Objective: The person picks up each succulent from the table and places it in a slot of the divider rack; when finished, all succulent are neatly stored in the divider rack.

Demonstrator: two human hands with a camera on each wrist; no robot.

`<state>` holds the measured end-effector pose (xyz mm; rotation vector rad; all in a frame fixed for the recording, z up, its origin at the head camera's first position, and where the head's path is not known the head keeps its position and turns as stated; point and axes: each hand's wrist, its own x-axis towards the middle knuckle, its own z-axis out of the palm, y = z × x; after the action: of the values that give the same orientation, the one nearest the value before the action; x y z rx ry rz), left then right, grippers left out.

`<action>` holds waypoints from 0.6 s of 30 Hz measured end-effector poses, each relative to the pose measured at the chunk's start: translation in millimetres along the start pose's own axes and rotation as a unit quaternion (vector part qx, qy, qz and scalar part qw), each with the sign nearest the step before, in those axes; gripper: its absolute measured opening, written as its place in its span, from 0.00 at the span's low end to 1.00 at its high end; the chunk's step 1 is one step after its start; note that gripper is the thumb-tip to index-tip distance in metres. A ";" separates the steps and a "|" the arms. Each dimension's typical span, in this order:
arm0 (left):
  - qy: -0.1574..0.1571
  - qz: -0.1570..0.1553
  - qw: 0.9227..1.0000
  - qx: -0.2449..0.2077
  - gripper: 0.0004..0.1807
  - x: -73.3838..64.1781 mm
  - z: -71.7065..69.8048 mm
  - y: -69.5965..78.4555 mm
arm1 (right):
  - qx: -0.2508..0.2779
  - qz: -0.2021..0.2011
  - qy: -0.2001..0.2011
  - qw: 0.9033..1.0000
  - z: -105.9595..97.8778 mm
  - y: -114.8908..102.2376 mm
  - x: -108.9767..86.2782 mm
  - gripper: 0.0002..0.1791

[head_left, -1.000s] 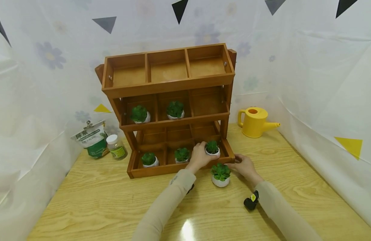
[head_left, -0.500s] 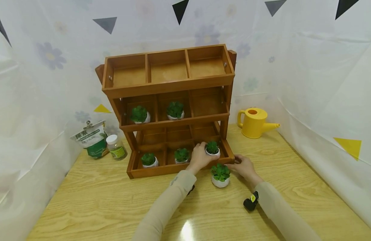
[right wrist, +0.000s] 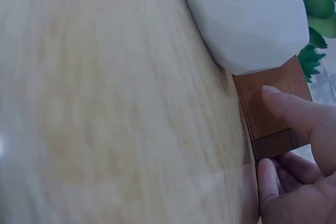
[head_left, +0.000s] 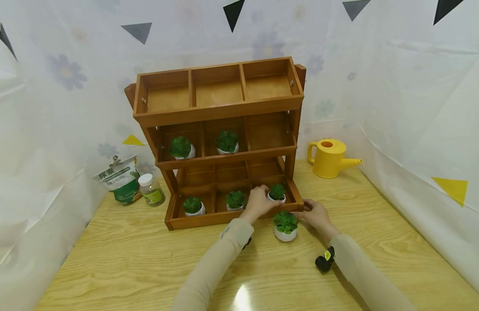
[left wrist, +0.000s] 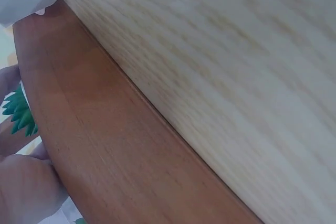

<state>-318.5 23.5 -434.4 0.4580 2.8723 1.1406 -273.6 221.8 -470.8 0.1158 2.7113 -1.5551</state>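
My left hand (head_left: 259, 201) reaches into the bottom tier's right compartment, its fingers and thumb around a small potted succulent (head_left: 277, 193) in a white pot. In the left wrist view, the green leaves (left wrist: 20, 114) show between the fingers, while the pot is mostly hidden behind the shelf's front board (left wrist: 115, 129). My right hand (head_left: 316, 217) grips the bottom right corner of the wooden shelf (head_left: 224, 220); the right wrist view shows its thumb (right wrist: 289, 106) on the front face and fingers round the end. Between the hands, another potted succulent (head_left: 285, 226) stands on the table.
Two succulents sit in the bottom tier, left (head_left: 193, 207) and middle (head_left: 235, 201). On the tier above are two more, left (head_left: 182, 148) and middle (head_left: 227, 142). A yellow watering can (head_left: 329, 159) stands right of the shelf; a jar (head_left: 151, 192) and a bag (head_left: 122, 181) stand left.
The succulent at my left hand has shifted slightly right and sits a little lower in its compartment. My right hand has stayed at the shelf corner.
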 end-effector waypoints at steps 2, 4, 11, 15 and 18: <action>-0.003 0.000 1.000 0.006 0.33 0.4 0.0 -0.6 | 0.001 -0.001 -0.001 1.000 -0.4 0.2 0.1 0.34; -0.004 0.001 1.000 0.009 0.32 0.5 -0.1 -1.1 | 0.001 -0.002 0.000 1.000 -0.7 0.2 0.2 0.34; -0.002 0.002 1.000 -0.002 0.32 -2.5 -0.9 -0.2 | 0.001 -0.001 0.000 1.000 -0.3 1.8 1.9 0.34; 0.008 0.009 1.000 -0.011 0.31 -4.7 -0.6 0.4 | 0.003 -0.005 0.001 1.000 0.4 3.5 3.1 0.34; 0.014 0.014 1.000 -0.015 0.31 -6.0 0.8 -0.5 | 0.004 -0.006 -0.002 1.000 0.2 4.9 3.2 0.34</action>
<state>-312.8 22.1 -435.9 0.4860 2.8774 1.2014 -276.5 224.2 -475.3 0.0972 2.7076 -1.5684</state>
